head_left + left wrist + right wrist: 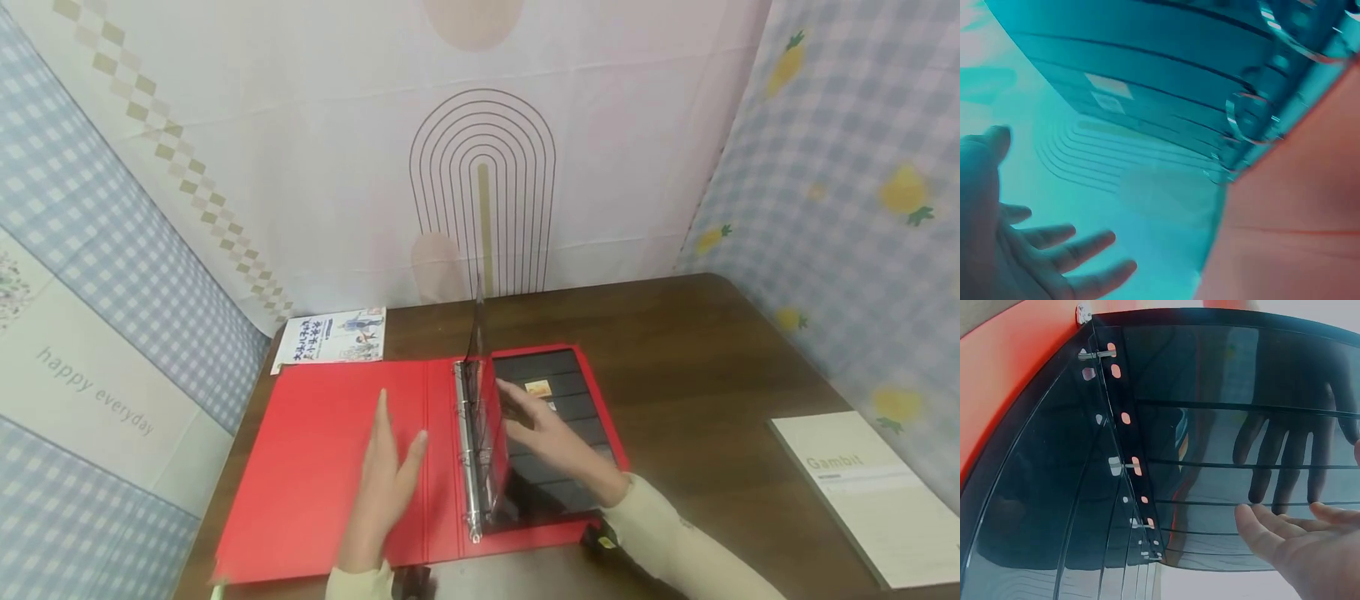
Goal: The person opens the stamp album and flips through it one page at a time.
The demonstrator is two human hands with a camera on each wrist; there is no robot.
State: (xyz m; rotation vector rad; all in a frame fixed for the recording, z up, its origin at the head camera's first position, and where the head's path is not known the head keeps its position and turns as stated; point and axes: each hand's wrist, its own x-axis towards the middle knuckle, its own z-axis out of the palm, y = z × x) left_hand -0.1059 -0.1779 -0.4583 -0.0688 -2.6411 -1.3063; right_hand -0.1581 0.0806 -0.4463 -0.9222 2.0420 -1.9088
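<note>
A red ring binder (330, 450) lies spread on the table, its metal rings (467, 454) along the middle. One dark pocket page (480, 350) stands upright on the rings. Another black page (551, 367) lies flat on the right, holding a small yellowish stamp (537, 387). My right hand (543, 429) is at the right face of the upright page, fingers extended; its reflection shows in the glossy sheet (1210, 444). Whether the fingertips touch is unclear. Over the left cover my left hand (384, 483) hovers, fingers spread, holding nothing. Two pale stamps (1110, 86) sit in the raised page's pockets.
A booklet with Chinese writing (330, 337) lies behind the binder's left cover. On the right of the brown table (697, 375) lies a pale book marked Gambit (862, 492). Patterned cloths (300, 167) hang behind and at both sides.
</note>
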